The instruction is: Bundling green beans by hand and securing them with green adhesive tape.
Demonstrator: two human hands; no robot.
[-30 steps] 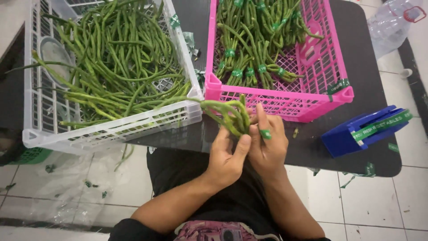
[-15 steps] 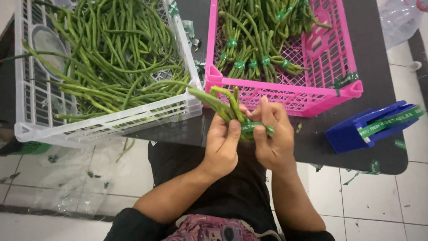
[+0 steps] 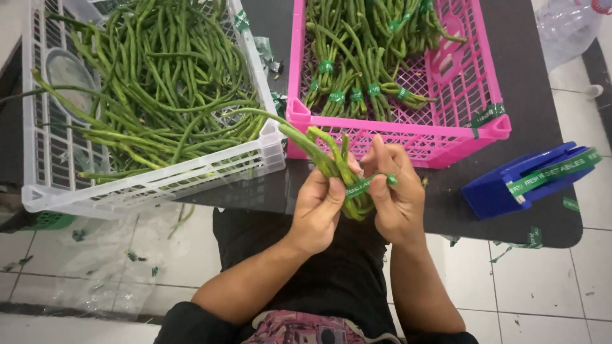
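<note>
left hand (image 3: 319, 207): clamped on long-bean bundle (image 3: 331, 162), over table edge
right hand (image 3: 395, 191): pinching green tape (image 3: 364, 186), probably wrapped round the bundle
handling: light, bendy; hold mid-bundle, near tape

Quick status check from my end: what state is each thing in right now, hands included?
left hand: closed around the bean bunch.
right hand: pinching the green tape against the bunch.
bean bunch: held over the table edge, tape partly wrapped.
green tape: around the bunch.
white crate: full of loose beans.
pink crate: holds taped bundles.
blue tape dispenser: on the table, tape end showing.
</note>
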